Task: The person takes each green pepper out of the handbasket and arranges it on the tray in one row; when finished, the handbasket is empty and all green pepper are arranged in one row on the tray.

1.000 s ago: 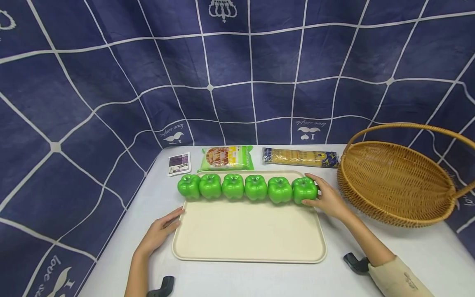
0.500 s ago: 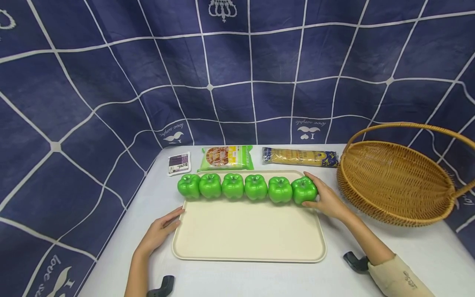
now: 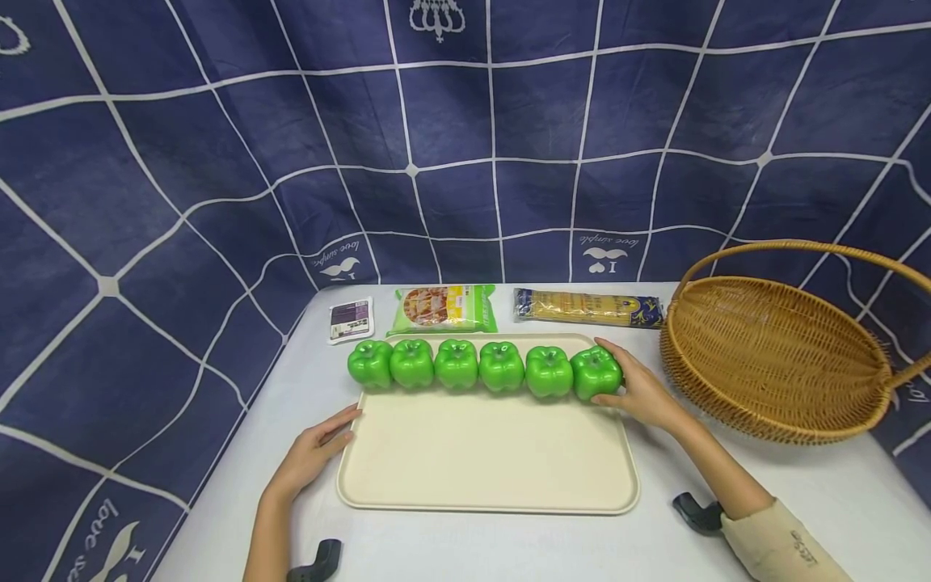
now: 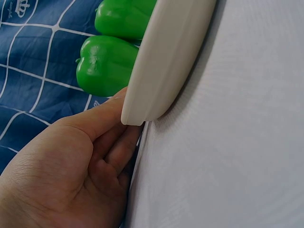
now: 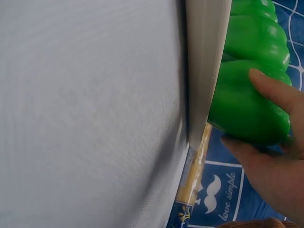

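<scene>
Several glossy green bell peppers point(image 3: 457, 365) stand side by side in a row along the far side of a cream tray point(image 3: 487, 461). My right hand point(image 3: 643, 392) holds the rightmost bell pepper point(image 3: 596, 372), thumb on the near side and fingers on the far side. In the right wrist view, thumb and fingers spread around that bell pepper point(image 5: 247, 104), which sits against its neighbour. At the tray's left edge, my left hand point(image 3: 309, 457) touches the rim with extended fingers. The left wrist view shows the left hand's fingertips right at the tray rim point(image 4: 161, 61), partly hidden behind it.
Behind the tray lie a small white packet point(image 3: 352, 321), a green food bag point(image 3: 445, 309) and a long pack of noodles point(image 3: 587, 309). A wicker basket point(image 3: 778, 364) with a tall handle stands at the right. A blue checked curtain point(image 3: 465, 145) rises behind the white table point(image 3: 553, 550).
</scene>
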`<state>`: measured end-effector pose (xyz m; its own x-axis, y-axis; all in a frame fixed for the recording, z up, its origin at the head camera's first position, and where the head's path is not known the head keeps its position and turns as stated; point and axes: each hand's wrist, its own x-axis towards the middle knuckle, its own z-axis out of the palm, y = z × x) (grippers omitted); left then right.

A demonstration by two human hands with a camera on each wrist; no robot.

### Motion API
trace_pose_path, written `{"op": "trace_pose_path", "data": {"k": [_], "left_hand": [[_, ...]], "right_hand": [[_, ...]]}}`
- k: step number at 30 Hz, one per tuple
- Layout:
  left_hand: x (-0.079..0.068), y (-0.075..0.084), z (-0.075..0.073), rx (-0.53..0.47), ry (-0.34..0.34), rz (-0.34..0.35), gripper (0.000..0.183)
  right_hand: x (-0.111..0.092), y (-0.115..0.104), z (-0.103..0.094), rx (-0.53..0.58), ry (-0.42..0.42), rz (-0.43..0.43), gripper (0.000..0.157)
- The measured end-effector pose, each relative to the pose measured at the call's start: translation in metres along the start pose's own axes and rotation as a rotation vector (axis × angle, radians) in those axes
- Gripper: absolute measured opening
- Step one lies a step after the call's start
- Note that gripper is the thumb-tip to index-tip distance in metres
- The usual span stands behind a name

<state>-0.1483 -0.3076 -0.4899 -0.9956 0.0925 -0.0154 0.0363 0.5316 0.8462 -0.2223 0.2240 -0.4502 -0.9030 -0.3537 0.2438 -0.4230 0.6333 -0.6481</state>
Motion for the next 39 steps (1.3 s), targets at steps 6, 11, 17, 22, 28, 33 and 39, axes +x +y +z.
{"op": "trace_pose_path", "data": {"k": [6,11,17,22,28,33,39], "left_hand": [[-0.001,-0.001,0.0,0.003,0.001,0.001,0.041],[-0.001,-0.001,0.001,0.001,0.003,-0.005,0.041],[0.001,-0.001,0.002,-0.005,-0.004,-0.001,0.041],[0.004,-0.001,0.003,-0.006,-0.015,0.01,0.041],[0.007,-0.001,0.0,0.012,-0.023,0.002,0.042],[0.006,0.003,-0.005,0.071,-0.034,-0.017,0.043],[0.001,0.019,-0.015,0.158,-0.069,-0.039,0.045]], "right_hand": [[0.0,0.0,0.001,0.005,-0.003,-0.005,0.099],[0.001,0.0,0.002,0.003,-0.005,0.003,0.101],[-0.003,0.002,0.0,0.01,0.0,0.017,0.105],[-0.008,0.001,-0.005,0.012,-0.002,0.015,0.106],[-0.015,-0.014,-0.018,-0.075,0.056,-0.08,0.105],[-0.017,-0.035,-0.04,-0.112,0.197,-0.181,0.092],[-0.022,-0.062,-0.077,-0.1,0.455,-0.275,0.077]]}}
